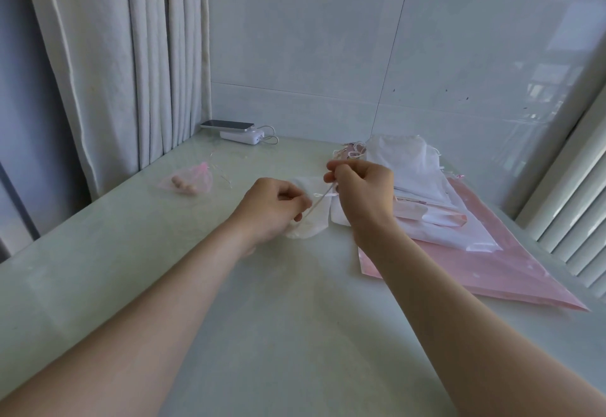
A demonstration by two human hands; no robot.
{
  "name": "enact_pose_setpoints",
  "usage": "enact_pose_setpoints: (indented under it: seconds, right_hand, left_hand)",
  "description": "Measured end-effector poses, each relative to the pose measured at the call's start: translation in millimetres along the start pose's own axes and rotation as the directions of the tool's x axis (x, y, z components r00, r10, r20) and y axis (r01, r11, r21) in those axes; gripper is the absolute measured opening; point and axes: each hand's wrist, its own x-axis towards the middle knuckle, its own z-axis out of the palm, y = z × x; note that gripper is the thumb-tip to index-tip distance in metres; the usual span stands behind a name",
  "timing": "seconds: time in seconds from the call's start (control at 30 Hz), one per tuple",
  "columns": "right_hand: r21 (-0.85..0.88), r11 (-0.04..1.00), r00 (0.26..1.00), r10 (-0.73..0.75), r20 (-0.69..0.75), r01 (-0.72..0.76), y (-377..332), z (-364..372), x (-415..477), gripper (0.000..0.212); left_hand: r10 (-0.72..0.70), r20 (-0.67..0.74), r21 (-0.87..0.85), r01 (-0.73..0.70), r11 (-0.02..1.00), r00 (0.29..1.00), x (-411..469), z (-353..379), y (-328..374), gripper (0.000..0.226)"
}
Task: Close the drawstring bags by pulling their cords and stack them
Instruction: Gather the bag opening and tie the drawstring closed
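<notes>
Hands point(328, 197) mid-table, cord point(317, 202) taut.

Home room: curtain point(108, 55), tiled wall point(360, 39), phone point(228, 125) charging on table point(262, 318).

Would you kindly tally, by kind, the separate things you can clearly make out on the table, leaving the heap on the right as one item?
Small white drawstring bag, between the hands: 1
Pink mesh bag with beads: 1
Phone: 1
Power bank: 1
Heap of white and pink bags: 1, too overlapped to count
Total: 5
</notes>
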Motion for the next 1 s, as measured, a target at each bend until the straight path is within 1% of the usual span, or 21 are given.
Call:
enact_pose_setpoints:
  seconds: [0.1, 0.27, 0.37, 0.47, 0.57, 0.67, 0.77, 0.83, 0.93, 1.0]
  right_hand:
    - [-0.013, 0.992, 0.990, -0.124, 0.067, 0.125, -2.2, -1.9, -0.6, 0.034]
    - [0.001, 0.955, 0.937, -0.292, 0.193, 0.297, -0.8, -4.0, -0.4, 0.034]
    - [-0.008, 0.957, 0.933, -0.282, 0.223, 0.291, 4.1, -4.7, 3.8, 0.036]
    - [-0.128, 0.953, 0.941, -0.239, 0.238, 0.274, 7.8, -6.9, 4.4, 0.047]
    - [-0.198, 0.937, 0.921, -0.216, 0.325, 0.290, 5.3, -9.1, 1.1, 0.042]
    - [-0.316, 0.854, 0.872, -0.273, 0.406, 0.414, 1.9, -10.8, 0.1, 0.039]
    - [-0.342, 0.790, 0.811, -0.306, 0.498, 0.508, -0.6, -12.1, -1.4, 0.033]
    - [-0.361, 0.706, 0.754, -0.376, 0.538, 0.610, 1.0, -12.2, -2.6, 0.028]
    - [-0.341, 0.607, 0.679, -0.504, 0.534, 0.718, 6.3, -10.5, -0.9, 0.016]
    - [-0.337, 0.576, 0.657, -0.544, 0.522, 0.745, 9.1, -9.3, 1.0, 0.014]
  left_hand:
    - [-0.008, 0.105, 0.051, 0.003, 0.999, 0.994, -5.5, -0.8, 7.5, 0.014]
    - [0.032, 0.148, 0.071, -0.043, 0.997, 0.988, -7.9, -0.2, 11.3, 0.019]
    - [0.030, 0.149, 0.022, -0.033, 0.999, 0.988, -6.4, -1.1, 9.5, 0.019]
    - [0.002, 0.166, -0.040, 0.005, 0.999, 0.986, -5.2, -4.2, 6.7, 0.021]
    - [-0.009, 0.151, -0.125, 0.028, 0.992, 0.988, -2.5, -6.7, 2.6, 0.025]
    - [-0.044, 0.121, -0.200, 0.068, 0.977, 0.992, 1.1, -7.6, -0.6, 0.026]
    - [-0.072, 0.121, -0.246, 0.101, 0.964, 0.990, 3.8, -8.0, -1.8, 0.027]
    - [-0.090, 0.117, -0.265, 0.119, 0.957, 0.989, 4.1, -8.4, -1.2, 0.025]
    - [-0.096, 0.109, -0.270, 0.123, 0.955, 0.989, 3.6, -10.0, -0.1, 0.019]
    - [-0.100, 0.116, -0.264, 0.128, 0.956, 0.988, 3.8, -11.6, 0.3, 0.017]
